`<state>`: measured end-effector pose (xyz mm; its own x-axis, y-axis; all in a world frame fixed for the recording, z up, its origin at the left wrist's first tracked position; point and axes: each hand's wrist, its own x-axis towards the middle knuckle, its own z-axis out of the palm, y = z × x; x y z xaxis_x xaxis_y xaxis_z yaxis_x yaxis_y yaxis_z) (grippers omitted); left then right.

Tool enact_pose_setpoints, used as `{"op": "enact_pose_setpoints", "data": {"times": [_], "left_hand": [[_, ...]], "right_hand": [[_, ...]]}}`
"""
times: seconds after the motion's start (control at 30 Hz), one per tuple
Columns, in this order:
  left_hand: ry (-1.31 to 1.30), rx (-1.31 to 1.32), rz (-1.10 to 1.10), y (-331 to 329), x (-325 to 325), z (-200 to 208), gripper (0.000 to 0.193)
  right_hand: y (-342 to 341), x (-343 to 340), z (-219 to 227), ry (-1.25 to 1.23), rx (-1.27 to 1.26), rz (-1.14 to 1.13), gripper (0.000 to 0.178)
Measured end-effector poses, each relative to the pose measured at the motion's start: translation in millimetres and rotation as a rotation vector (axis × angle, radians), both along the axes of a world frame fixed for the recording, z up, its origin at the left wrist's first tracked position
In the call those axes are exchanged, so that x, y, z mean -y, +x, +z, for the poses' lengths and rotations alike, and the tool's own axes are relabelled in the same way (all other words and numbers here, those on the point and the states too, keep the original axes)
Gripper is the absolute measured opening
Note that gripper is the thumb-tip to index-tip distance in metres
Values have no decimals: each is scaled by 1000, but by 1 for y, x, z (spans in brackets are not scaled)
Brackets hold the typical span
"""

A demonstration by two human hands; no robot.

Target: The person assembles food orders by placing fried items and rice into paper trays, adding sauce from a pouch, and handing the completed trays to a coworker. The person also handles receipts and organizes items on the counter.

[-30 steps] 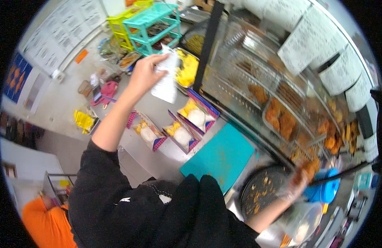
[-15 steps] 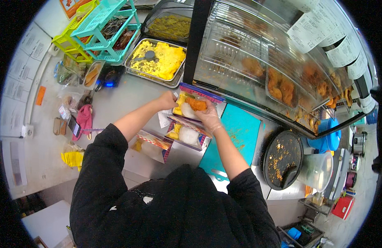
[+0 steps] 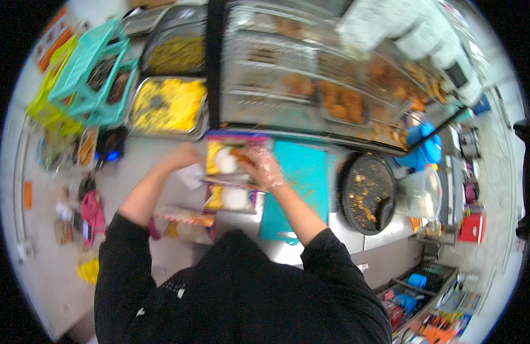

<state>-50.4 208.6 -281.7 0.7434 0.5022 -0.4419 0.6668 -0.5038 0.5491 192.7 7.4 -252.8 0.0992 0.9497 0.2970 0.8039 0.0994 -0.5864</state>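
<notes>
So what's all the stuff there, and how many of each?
food boxes: three, purple-edged, centre
cutting board: one, turquoise, centre
pan: one, black, right
yellow-food tray: one, silver, left
rack: one, turquoise, left
display case: one, black-framed, top
paper slips: several, white, top
tubs: two, blue, clear, right
pouch: one, pink, left
other clutter: too blurred to count
left hand: one, bare, beside farthest box
right hand: one, clear-gloved, at farthest box

Grey metal counter [image 3: 147, 150], as I view it remotely: it bears three open food boxes [image 3: 250, 137] in a row, a turquoise cutting board [image 3: 302, 172] just beside them, a round black pan [image 3: 385, 183] farther right and, at upper left, a metal tray [image 3: 161, 136].
</notes>
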Motion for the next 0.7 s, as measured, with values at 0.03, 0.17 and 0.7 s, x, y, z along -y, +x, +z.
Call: {"op": "enact_pose_setpoints", "data": {"times": [0.03, 0.17, 0.7], "left_hand": [[197, -19, -6, -11, -5, 35, 43], [158, 535, 318, -32, 5, 175, 47], [-172, 1188, 502, 107, 159, 278, 99]], "right_hand": [[16, 10, 10, 9, 23, -21, 30], [166, 72, 66, 700, 115, -309, 12], [738, 59, 150, -592, 911, -445, 64]]}}
